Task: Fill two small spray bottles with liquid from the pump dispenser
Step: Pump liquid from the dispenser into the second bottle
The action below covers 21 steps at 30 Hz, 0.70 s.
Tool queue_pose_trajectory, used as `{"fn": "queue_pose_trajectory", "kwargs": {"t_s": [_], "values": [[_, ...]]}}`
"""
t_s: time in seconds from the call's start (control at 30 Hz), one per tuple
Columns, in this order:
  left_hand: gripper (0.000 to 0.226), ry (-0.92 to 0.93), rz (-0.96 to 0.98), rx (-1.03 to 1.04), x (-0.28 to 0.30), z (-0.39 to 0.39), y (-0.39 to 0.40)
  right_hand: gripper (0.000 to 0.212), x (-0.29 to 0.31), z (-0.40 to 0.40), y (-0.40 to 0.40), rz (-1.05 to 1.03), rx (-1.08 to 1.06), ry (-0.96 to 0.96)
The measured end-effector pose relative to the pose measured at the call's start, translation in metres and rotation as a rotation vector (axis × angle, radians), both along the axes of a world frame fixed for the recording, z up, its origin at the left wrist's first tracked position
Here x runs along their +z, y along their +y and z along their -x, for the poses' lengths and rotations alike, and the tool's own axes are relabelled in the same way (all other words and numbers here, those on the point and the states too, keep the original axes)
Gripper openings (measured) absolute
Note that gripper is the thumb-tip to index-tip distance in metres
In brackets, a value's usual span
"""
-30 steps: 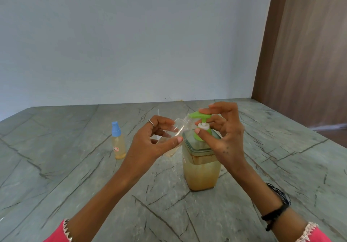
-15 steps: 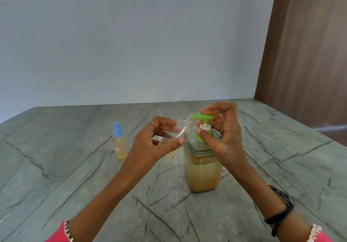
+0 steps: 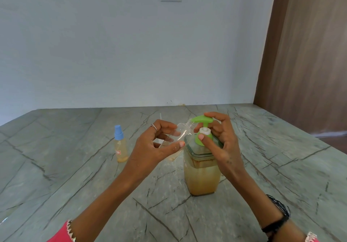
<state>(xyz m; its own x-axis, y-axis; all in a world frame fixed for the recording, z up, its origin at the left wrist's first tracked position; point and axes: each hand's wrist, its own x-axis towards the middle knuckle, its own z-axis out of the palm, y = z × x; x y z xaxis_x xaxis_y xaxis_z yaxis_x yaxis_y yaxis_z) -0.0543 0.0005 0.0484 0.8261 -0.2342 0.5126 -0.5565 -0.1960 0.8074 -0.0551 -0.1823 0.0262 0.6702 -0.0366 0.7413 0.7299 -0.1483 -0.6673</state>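
A clear square pump dispenser (image 3: 201, 176) holding amber liquid stands on the grey stone table (image 3: 75, 176). Its green pump head (image 3: 202, 119) is raised. My right hand (image 3: 223, 144) curls round the pump, forefinger on top of the head and thumb at the green collar. My left hand (image 3: 154, 147) holds an uncapped clear small bottle (image 3: 183, 131) tilted, its mouth at the pump spout. A second small spray bottle (image 3: 120, 146) with a blue cap and yellowish liquid stands upright to the left.
A thin clear tube (image 3: 161, 118) stands up just behind my left hand. The pale wall is at the table's far edge, and a brown wooden panel (image 3: 309, 53) rises at the right.
The green pump head has risen from its pressed-down position. Both hands keep their hold; the view has shifted slightly.
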Motion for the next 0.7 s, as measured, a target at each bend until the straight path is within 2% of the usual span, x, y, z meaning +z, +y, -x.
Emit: {"fn": "queue_pose_trajectory", "kwargs": {"t_s": [0.23,0.5,0.6,0.7], "values": [[0.04,0.003,-0.003,-0.005,0.001,0.001,0.0,0.021,0.007,-0.003,-0.003,-0.136,0.104,0.072],[0.042,0.006,0.01,-0.014,0.001,0.001,0.001,0.027,0.01,-0.001,-0.002,-0.087,-0.016,0.004],[0.042,0.008,0.014,-0.009,0.001,0.001,0.001,0.018,0.011,0.001,-0.002,-0.084,-0.003,0.007],[0.043,0.014,0.018,-0.013,0.001,0.002,0.001,0.019,0.011,0.004,-0.003,-0.11,0.077,0.03]]}}
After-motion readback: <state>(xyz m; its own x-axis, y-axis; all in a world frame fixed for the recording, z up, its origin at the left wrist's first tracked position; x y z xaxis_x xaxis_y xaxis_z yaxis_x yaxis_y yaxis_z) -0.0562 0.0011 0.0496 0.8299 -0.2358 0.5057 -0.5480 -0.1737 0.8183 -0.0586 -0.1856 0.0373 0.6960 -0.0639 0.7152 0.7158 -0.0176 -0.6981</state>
